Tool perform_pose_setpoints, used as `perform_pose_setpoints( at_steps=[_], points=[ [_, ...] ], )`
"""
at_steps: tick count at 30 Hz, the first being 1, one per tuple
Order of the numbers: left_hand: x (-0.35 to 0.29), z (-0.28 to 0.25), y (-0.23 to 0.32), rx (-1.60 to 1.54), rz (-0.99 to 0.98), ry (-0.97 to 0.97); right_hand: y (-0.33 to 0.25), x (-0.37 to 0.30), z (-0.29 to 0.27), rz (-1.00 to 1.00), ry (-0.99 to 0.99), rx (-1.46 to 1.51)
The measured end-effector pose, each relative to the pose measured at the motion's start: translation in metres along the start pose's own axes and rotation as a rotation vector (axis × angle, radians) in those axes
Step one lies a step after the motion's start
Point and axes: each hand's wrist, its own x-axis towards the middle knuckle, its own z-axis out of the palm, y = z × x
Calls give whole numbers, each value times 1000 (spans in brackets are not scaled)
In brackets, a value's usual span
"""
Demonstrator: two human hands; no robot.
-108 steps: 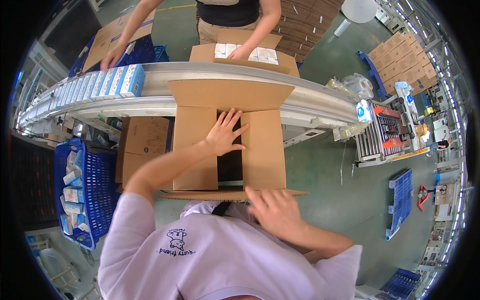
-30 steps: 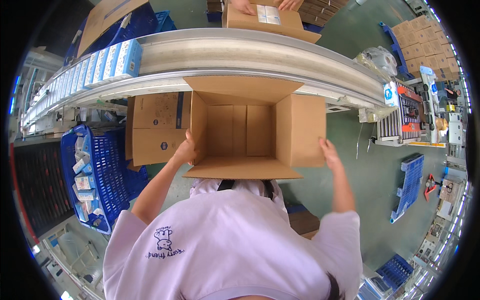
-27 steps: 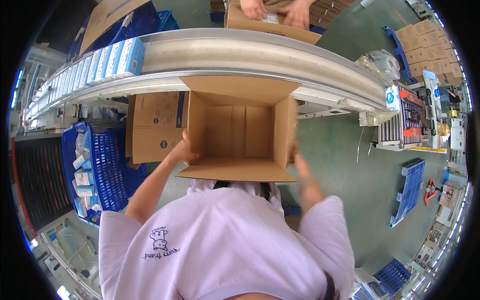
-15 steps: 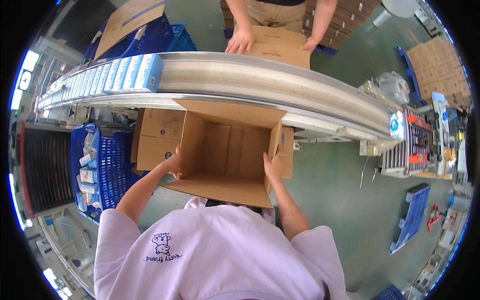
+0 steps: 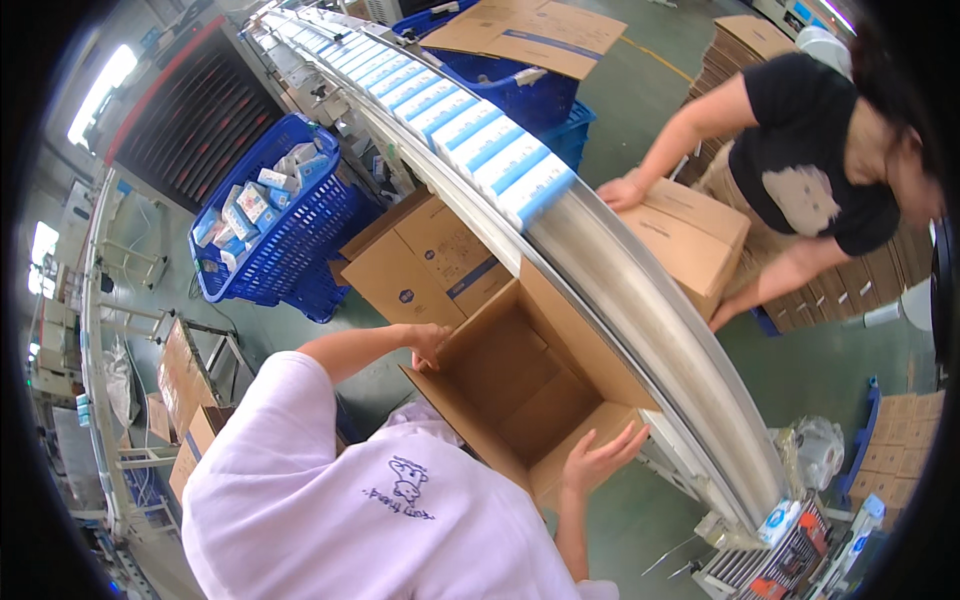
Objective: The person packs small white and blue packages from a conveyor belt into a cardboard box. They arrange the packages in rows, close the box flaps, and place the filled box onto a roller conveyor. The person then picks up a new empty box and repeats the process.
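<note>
An open cardboard box (image 5: 522, 392) is tilted in front of me beside the conveyor, its flaps spread and its inside bare. My left hand (image 5: 428, 346) grips the box's upper left edge, fingers curled over the cardboard. Beside the right-hand flap, my right hand (image 5: 600, 458) is open with its fingers stretched out. Whether its palm touches the cardboard I cannot tell. Blue-and-white cartons (image 5: 520, 182) stand in a row on the conveyor (image 5: 640, 270), just beyond the box.
Behind my left hand stand printed cardboard boxes (image 5: 425, 258) and a blue basket (image 5: 322, 238) of small packages. Across the conveyor, a co-worker in a black shirt (image 5: 790, 150) handles another cardboard box (image 5: 690, 235). Stacked cartons (image 5: 905, 440) are at the far right.
My view has turned left, so the scene appears rotated. My right hand has loosened from the box edge and opened. The co-worker's box now looks more raised and formed.
</note>
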Motion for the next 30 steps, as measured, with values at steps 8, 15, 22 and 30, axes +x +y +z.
perform_pose_setpoints(
  at_steps=[8, 15, 22, 30],
  points=[
    [-45, -166, 46, -127, 604, 701, -49, 185, 15, -160, -117, 430],
    [-16, -336, 23, 471, -60, 1330, -35, 208, 91, -102, -333, 197],
    [27, -393, 61, 162, -285, 936, -66, 206, 98, 28, -550, 118],
    [69, -256, 153, 57, -24, 730, -20, 212, 74, 560, -292, 291]
  ],
)
